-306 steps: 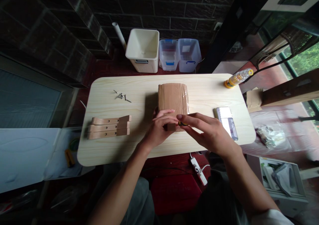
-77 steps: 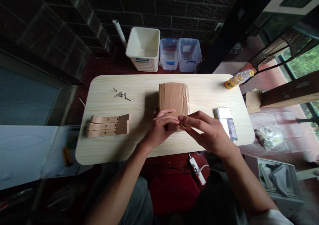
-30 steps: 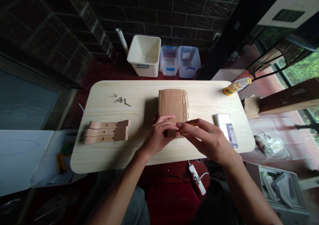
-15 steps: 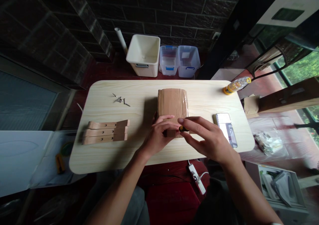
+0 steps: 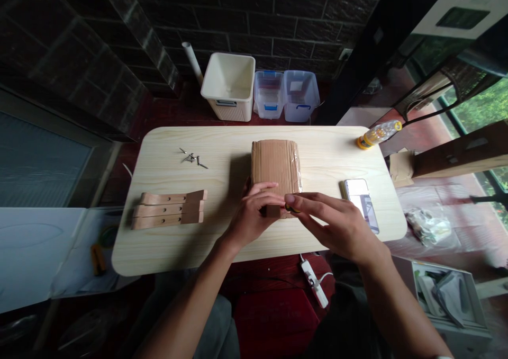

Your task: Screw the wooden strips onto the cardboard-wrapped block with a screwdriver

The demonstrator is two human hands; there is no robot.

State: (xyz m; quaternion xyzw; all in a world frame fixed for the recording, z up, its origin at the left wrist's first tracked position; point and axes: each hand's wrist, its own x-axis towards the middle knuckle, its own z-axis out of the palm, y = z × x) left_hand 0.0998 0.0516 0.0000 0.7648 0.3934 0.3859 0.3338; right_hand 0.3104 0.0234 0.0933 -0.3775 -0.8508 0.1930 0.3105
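My left hand (image 5: 254, 208) is closed around a small wooden piece (image 5: 273, 211), steadying it at the near end of a cardboard box (image 5: 275, 163). Between the thumb and fingers of my right hand (image 5: 337, 216) is a screwdriver (image 5: 293, 209); only its short black-and-yellow handle shows, and its tip is hidden. Both hands meet at the wooden piece. Several loose screws (image 5: 192, 158) lie at the left back of the table. Below them, several shaped wooden pieces (image 5: 170, 209) with drilled holes sit side by side.
On the right of the pale table (image 5: 222, 142) are a phone (image 5: 361, 203) and a clear bottle with yellow ends (image 5: 379, 134). A cream bin (image 5: 228, 89) and two clear plastic boxes (image 5: 300, 97) stand behind it. A power strip (image 5: 313, 282) lies below the front edge.
My right hand's fingers have closed further around the screwdriver handle and rolled slightly. My left hand, the wooden piece and the box stay in place.
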